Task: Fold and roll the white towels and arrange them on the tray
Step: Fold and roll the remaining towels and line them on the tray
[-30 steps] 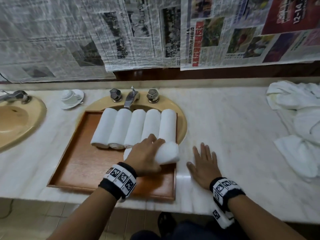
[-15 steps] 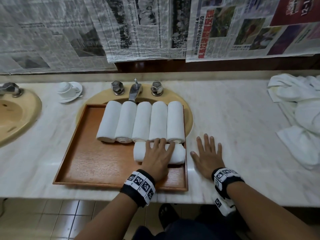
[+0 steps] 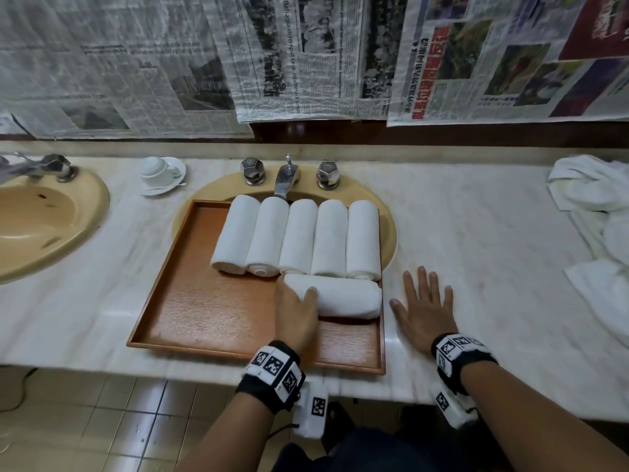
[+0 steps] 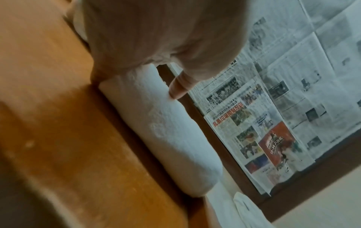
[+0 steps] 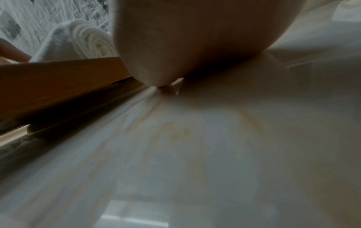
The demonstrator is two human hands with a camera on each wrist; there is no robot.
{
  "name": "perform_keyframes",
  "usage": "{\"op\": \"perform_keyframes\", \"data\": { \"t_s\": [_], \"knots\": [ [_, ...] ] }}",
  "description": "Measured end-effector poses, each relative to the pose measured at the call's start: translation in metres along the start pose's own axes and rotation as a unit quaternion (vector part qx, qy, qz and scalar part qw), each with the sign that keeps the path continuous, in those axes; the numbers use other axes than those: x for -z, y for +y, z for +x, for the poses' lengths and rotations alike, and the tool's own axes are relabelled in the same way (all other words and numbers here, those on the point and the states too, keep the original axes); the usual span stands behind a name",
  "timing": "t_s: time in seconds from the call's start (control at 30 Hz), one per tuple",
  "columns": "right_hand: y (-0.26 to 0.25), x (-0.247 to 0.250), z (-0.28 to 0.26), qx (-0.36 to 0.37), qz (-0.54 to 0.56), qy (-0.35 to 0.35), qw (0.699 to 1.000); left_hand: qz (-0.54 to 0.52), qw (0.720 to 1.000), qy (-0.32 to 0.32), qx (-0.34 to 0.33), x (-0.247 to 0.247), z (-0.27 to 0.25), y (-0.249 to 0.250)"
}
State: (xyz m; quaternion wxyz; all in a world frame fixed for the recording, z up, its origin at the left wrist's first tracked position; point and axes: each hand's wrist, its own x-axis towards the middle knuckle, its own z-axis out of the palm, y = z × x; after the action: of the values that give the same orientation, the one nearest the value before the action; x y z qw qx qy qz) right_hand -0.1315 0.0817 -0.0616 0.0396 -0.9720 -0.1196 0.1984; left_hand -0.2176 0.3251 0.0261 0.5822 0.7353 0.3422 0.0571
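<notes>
Head view alone shows five rolled towels (image 3: 296,238) rowed on tray (image 3: 211,311). Left hand (image 3: 296,313) grasps sixth roll (image 3: 343,298); right hand (image 3: 425,313) flat, fingers spread, on surface (image 3: 476,253).

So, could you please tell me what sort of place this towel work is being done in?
Most likely a washroom vanity, perhaps a hotel's: two beige basins set in a marble countertop, a chrome tap, and a wooden tray of rolled towels.

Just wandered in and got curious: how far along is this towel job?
Done: five rolls lie side by side on the tray. In hand: the left hand is on a sixth roll, laid crosswise before them; the right hand rests flat on the counter. Left: a loose towel pile at the right.
</notes>
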Motion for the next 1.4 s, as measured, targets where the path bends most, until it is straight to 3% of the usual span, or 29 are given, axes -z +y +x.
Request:
{"op": "perform_keyframes", "data": {
  "t_s": [0.13, 0.2, 0.27, 0.33, 0.43, 0.5, 0.63, 0.73, 0.83, 0.93, 1.0, 1.13, 1.3, 1.4],
  "knots": [
    [-0.001, 0.0, 0.0, -0.004, 0.001, -0.006, 1.0, 0.02, 1.0, -0.014, 0.018, 0.0, 0.01, 0.003],
    [-0.001, 0.0, 0.0, -0.004, 0.004, -0.007, 1.0, 0.135, 0.99, -0.028, 0.001, 0.005, 0.014, 0.003],
    [-0.002, 0.001, 0.0, -0.004, 0.005, -0.004, 1.0, 0.296, 0.953, -0.002, -0.066, 0.009, 0.011, 0.011],
    [-0.001, -0.001, 0.0, -0.001, 0.002, 0.004, 1.0, 0.39, 0.906, 0.008, -0.164, 0.007, 0.008, 0.02],
    [0.0, -0.003, 0.001, 0.0, 0.003, 0.012, 1.0, 0.476, 0.847, -0.092, -0.216, -0.013, 0.008, 0.015],
    [0.001, -0.003, 0.002, 0.0, 0.003, 0.012, 1.0, 0.515, 0.819, -0.117, -0.224, -0.025, 0.008, 0.006],
    [0.001, 0.0, -0.001, 0.002, 0.016, 0.024, 1.0, 0.531, 0.81, -0.115, -0.221, -0.04, 0.003, 0.014],
    [0.005, 0.002, -0.007, 0.011, 0.043, 0.031, 0.999, 0.527, 0.796, -0.126, -0.269, -0.062, -0.006, 0.039],
    [0.023, 0.01, -0.008, 0.041, 0.072, 0.036, 0.996, 0.464, 0.812, -0.153, -0.319, -0.095, -0.013, 0.064],
    [0.053, 0.03, -0.009, 0.046, 0.074, 0.042, 0.995, 0.397, 0.817, -0.178, -0.378, -0.136, -0.013, 0.075],
    [0.079, 0.046, -0.009, 0.009, 0.09, 0.064, 0.994, 0.399, 0.808, -0.199, -0.385, -0.17, -0.009, 0.073],
    [0.151, 0.079, 0.0, -0.055, 0.111, 0.105, 0.987, 0.447, 0.793, -0.237, -0.341, -0.245, 0.004, 0.064],
    [0.261, 0.143, 0.02, -0.079, 0.11, 0.23, 0.964, 0.524, 0.761, -0.246, -0.293, -0.331, 0.017, 0.058],
    [0.332, 0.187, 0.047, -0.105, 0.101, 0.285, 0.947, 0.544, 0.758, -0.235, -0.274, -0.375, 0.022, 0.062]
  ]
}}
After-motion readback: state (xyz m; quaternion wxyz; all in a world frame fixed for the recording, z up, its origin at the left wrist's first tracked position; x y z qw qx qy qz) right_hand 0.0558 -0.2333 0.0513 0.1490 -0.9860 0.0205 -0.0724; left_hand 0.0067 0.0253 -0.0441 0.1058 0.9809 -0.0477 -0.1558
